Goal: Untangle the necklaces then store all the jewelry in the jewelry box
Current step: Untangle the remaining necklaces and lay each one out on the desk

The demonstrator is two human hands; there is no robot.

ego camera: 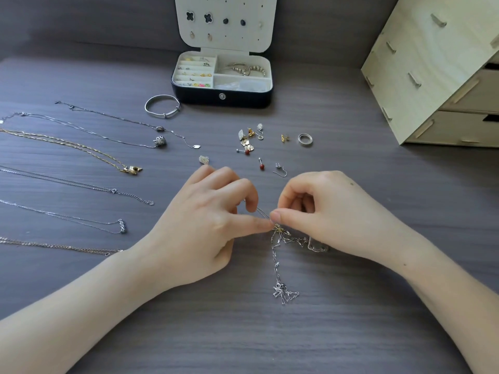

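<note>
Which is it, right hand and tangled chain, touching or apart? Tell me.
Touching. The head view shows the right hand pinching the tangled chain at its top, fingertip on the links.

Bare forearms enter from the lower corners. Left hand (205, 225) and right hand (332, 211) meet mid-frame, pinching a tangled silver chain (280, 291).

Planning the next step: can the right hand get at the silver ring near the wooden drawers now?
Probably yes, once it lets go: the right hand pinches the tangled chain. The silver ring lies alone beyond it, with nothing covering it.
</note>
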